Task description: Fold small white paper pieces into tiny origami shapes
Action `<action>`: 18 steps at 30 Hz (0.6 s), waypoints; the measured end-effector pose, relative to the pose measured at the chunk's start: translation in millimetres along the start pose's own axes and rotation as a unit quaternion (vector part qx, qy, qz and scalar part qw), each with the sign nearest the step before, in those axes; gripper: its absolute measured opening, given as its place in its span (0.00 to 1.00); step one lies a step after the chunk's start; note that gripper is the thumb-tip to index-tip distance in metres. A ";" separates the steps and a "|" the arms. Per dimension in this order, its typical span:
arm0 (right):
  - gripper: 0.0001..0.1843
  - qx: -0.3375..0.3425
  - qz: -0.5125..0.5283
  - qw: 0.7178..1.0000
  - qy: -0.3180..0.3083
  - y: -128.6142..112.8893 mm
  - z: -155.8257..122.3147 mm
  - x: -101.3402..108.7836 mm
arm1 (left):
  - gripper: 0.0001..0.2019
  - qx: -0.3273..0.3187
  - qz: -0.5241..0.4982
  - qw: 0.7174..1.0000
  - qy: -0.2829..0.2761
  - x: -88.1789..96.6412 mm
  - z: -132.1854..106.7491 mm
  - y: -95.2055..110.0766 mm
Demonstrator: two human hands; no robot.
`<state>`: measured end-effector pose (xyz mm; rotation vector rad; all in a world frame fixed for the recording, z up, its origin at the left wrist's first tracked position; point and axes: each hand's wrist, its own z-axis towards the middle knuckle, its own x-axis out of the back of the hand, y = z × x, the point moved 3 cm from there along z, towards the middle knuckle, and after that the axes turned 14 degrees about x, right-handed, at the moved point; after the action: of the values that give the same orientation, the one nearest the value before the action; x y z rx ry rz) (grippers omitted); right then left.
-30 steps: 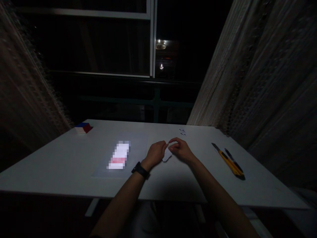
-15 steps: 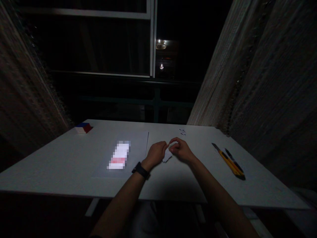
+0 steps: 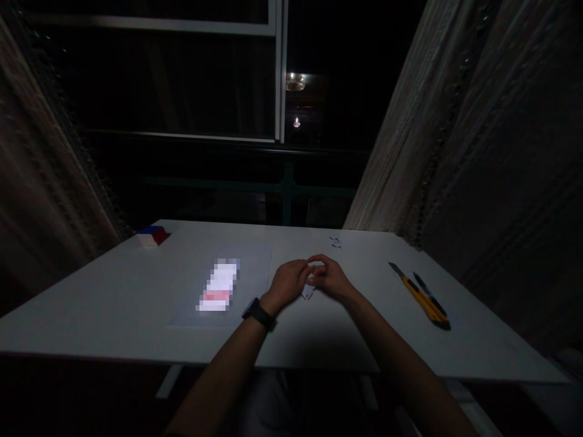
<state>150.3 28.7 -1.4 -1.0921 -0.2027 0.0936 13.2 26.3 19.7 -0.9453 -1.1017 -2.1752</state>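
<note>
**Two hands, one small paper piece**

One white bench [image 3: 113,315] carried everything. On it lay one large sheet [image 3: 255,261], left of the hands. The left hand [image 3: 288,281] and the right hand [image 3: 328,277] met just above the middle of the bench, fingers curled in and fingertips touching. Together they pinched one small white paper piece [image 3: 308,292], which hung between and just below them, close over the bench. One yellow utility knife [image 3: 419,297] and one dark pen [image 3: 430,295] lay side by side well to the right. One coloured block [image 3: 152,234] sat at the far left corner. One black watch [image 3: 258,313] circled the left wrist. A few tiny scraps [image 3: 336,242], too small to count, lay beyond the hands.
</note>
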 end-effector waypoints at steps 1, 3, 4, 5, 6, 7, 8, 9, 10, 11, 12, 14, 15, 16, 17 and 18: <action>0.28 0.004 -0.003 1.000 -0.003 2.2 0.0 -1.2 | 0.13 -0.001 -0.002 1.000 -0.004 0.2 -0.1 0.4; 0.27 0.014 -0.011 1.000 -0.002 5.0 -0.1 -3.0 | 0.13 -0.006 -0.009 1.000 -0.011 0.5 -0.3 1.4; 0.26 0.019 -0.017 1.000 0.000 5.4 -0.1 -3.5 | 0.13 -0.009 -0.013 1.000 -0.013 0.6 -0.4 1.8; 0.25 0.025 -0.024 0.999 0.002 5.4 -0.1 -3.8 | 0.13 -0.011 -0.017 1.000 -0.014 0.6 -0.4 2.1; 0.24 0.029 -0.033 0.999 0.003 4.9 0.0 -4.0 | 0.13 -0.013 -0.019 1.000 -0.014 0.5 -0.4 2.2; 0.24 0.032 -0.040 0.999 0.004 4.1 0.1 -4.1 | 0.13 -0.013 -0.020 1.000 -0.014 0.4 -0.3 2.2; 0.24 0.034 -0.046 0.998 0.004 3.1 0.2 -4.1 | 0.13 -0.012 -0.020 1.000 -0.014 0.1 -0.2 2.1; 0.24 0.036 -0.050 0.998 0.004 2.1 0.3 -4.0 | 0.13 -0.011 -0.020 1.000 -0.012 0.0 -0.2 2.0; 0.24 0.036 -0.052 0.998 0.005 1.1 0.3 -3.9 | 0.13 -0.011 -0.019 1.000 -0.008 0.1 -0.2 1.8; 0.24 0.035 -0.050 0.998 0.004 0.2 0.3 -3.7 | 0.13 -0.012 -0.016 1.000 -0.004 0.3 -0.2 1.7; 0.25 0.034 -0.046 0.998 0.003 -0.6 0.4 -3.5 | 0.13 -0.013 -0.011 1.000 -0.001 0.4 -0.4 1.7; 0.27 0.032 -0.043 0.999 0.006 -1.7 0.4 -2.7 | 0.12 -0.019 0.008 1.000 -0.003 0.6 -0.9 1.9; 0.28 0.032 -0.045 0.998 0.011 -1.9 0.5 -2.2 | 0.12 -0.023 0.020 1.000 -0.007 0.6 -1.2 2.0; 0.28 0.032 -0.050 0.998 0.017 -2.0 0.5 -1.6 | 0.12 -0.027 0.031 0.999 -0.012 0.6 -1.5 2.1; 0.28 0.033 -0.057 0.998 0.022 -2.0 0.6 -1.2 | 0.12 -0.030 0.041 0.999 -0.015 0.7 -1.7 2.1; 0.28 0.035 -0.063 0.997 0.027 -2.0 0.6 -0.9 | 0.12 -0.031 0.048 0.998 -0.015 1.0 -1.7 2.1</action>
<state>149.2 28.2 0.5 -1.0080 -0.2182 -0.0413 13.4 23.6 20.7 -1.0394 -0.9870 -2.1351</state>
